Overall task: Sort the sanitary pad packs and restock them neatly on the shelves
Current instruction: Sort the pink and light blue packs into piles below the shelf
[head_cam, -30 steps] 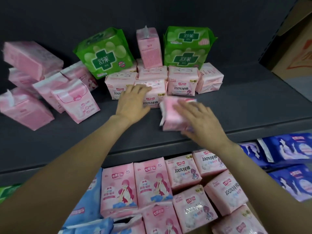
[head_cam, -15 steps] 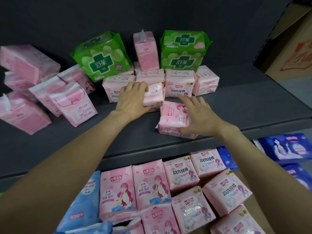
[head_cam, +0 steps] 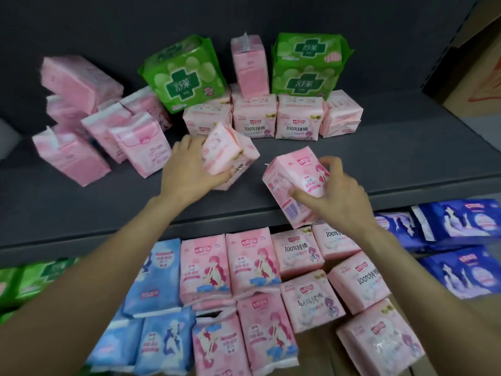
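Observation:
My left hand point(head_cam: 187, 169) grips a small pink pad pack point(head_cam: 230, 154), tilted, in the middle of the dark grey shelf point(head_cam: 379, 164). My right hand point(head_cam: 336, 199) holds a pink pack with a cartoon girl point(head_cam: 295, 183) lifted above the shelf's front edge. Behind them stands a row of pink "100%" packs point(head_cam: 299, 120), with two green packs point(head_cam: 187, 74) point(head_cam: 306, 66) and an upright pink pack point(head_cam: 250, 66) at the back wall. A loose heap of pink packs point(head_cam: 89, 131) lies at the shelf's left.
Below the shelf lie several packs: pink ones point(head_cam: 252, 264) in the middle, light blue ones point(head_cam: 157, 278) to the left, dark blue ones point(head_cam: 461, 221) on the right and green ones point(head_cam: 32, 278) at far left. A cardboard box point(head_cam: 477, 71) stands at the upper right.
My left hand has pulled the small pink pack out of the front row and tilted it. My right hand has raised its pack and turned it toward me.

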